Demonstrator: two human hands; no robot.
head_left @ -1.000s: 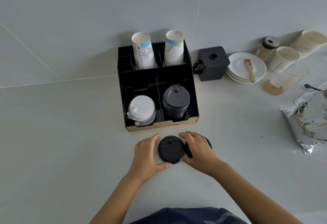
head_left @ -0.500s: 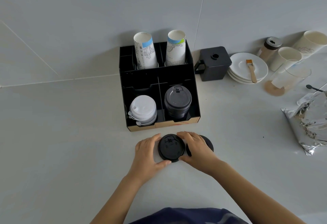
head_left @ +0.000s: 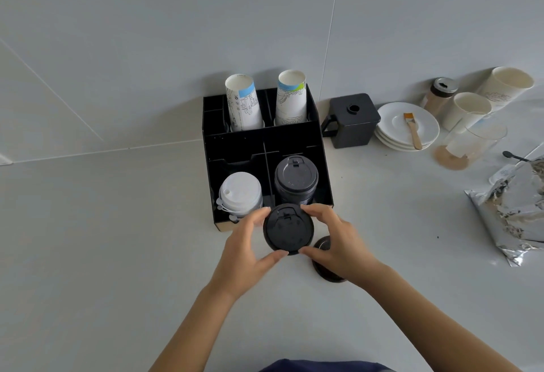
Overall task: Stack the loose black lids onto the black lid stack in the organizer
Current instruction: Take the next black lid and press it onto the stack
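A loose black lid [head_left: 288, 229] is lifted off the counter, held between my left hand [head_left: 245, 249] and my right hand [head_left: 338, 242], thumbs and fingers on its rim. It hovers just in front of the black organizer [head_left: 262, 143]. The black lid stack [head_left: 295, 179] stands in the organizer's front right compartment. A second loose black lid [head_left: 323, 271] lies on the counter, mostly hidden under my right hand.
A white lid stack [head_left: 240, 195] fills the front left compartment; two paper cup stacks [head_left: 243, 104] stand at the back. To the right are a black square container [head_left: 351, 120], white saucers [head_left: 407, 126] with a brush, cups, a glass and a foil bag [head_left: 512, 210].
Both hands have raised the black lid from the counter and carried it toward the organizer's front edge. The other loose lid stays on the counter.
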